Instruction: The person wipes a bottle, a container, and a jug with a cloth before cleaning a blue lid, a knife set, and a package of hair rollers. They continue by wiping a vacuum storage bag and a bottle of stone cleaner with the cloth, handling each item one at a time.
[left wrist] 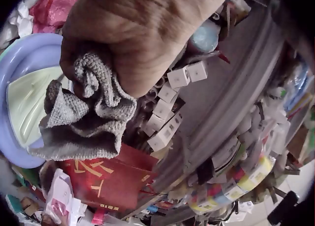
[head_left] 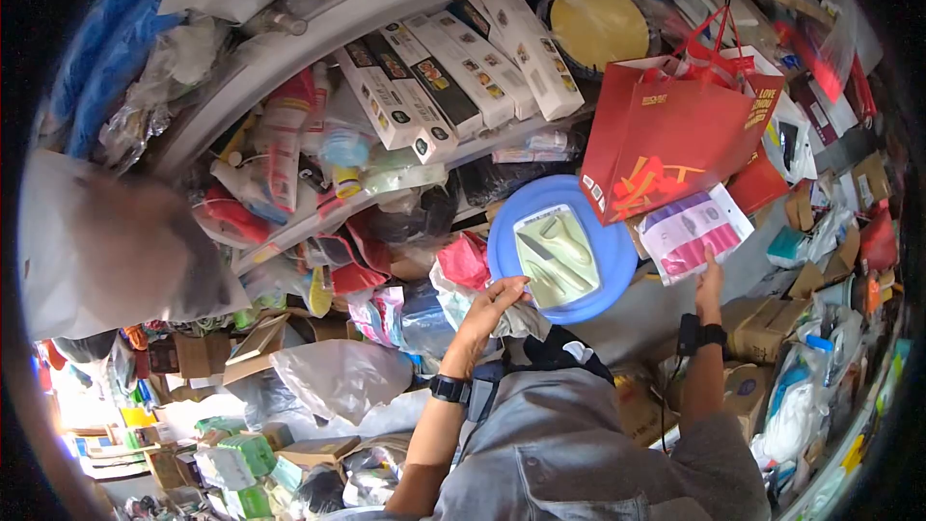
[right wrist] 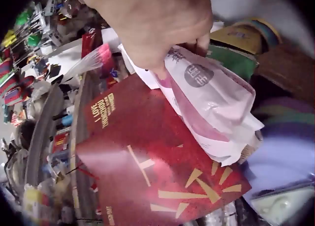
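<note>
My left hand (head_left: 490, 311) grips a crumpled grey cloth (left wrist: 88, 120), which bunches below the fingers in the left wrist view. Just beyond that hand is a round blue plastic piece (head_left: 618, 265). On it lies a pale green packaged set (head_left: 559, 280) with knife-like shapes. My right hand (head_left: 710, 285) pinches the near edge of a soft pink, purple and white packet (head_left: 690, 227) between thumb and fingers. The packet overlaps the lower corner of a red paper gift bag (head_left: 666, 125) in the head view; in the right wrist view it lies close against the bag.
Long white boxes (head_left: 463, 68) line the shelf ahead, beside a round yellow item (head_left: 600, 27). Plastic-wrapped goods crowd the left. Cardboard boxes (head_left: 764, 328) stand near my right arm, and a clear plastic bag (head_left: 342, 378) lies left of my left arm.
</note>
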The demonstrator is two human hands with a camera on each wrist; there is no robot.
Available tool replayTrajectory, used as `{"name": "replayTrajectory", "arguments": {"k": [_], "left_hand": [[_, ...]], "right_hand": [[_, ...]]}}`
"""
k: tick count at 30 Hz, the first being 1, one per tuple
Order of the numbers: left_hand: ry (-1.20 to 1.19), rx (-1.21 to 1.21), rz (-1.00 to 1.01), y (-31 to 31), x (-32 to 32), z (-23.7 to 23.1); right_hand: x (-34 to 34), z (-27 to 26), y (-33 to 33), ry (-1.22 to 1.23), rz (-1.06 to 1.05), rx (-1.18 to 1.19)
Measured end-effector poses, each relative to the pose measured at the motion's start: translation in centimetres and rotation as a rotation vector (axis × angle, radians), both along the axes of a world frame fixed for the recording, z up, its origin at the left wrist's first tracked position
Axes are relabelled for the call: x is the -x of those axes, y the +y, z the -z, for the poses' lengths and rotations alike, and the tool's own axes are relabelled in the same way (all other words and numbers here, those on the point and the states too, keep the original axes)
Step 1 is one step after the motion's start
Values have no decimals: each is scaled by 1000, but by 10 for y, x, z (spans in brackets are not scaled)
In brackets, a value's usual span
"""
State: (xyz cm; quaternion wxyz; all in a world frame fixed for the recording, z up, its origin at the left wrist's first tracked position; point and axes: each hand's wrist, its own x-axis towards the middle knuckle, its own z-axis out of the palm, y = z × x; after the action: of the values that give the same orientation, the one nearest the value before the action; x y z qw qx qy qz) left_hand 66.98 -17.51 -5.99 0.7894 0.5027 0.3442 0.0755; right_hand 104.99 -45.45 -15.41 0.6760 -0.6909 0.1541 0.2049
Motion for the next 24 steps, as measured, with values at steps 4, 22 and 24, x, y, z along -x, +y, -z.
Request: {"name": "replayTrajectory", "arguments": {"k": [4,22,24], "left_hand": [[-3,-22,-30,5,7,-2],[-42,-14,-135,2,20,-4],[-35,-19,-180,2,26,-2]], "right_hand": [[7,-34,-12,-220,58,-57],[-32,-250,206,-408,-159,-601],[-49,-245,241,-399,-124,-687]]}}
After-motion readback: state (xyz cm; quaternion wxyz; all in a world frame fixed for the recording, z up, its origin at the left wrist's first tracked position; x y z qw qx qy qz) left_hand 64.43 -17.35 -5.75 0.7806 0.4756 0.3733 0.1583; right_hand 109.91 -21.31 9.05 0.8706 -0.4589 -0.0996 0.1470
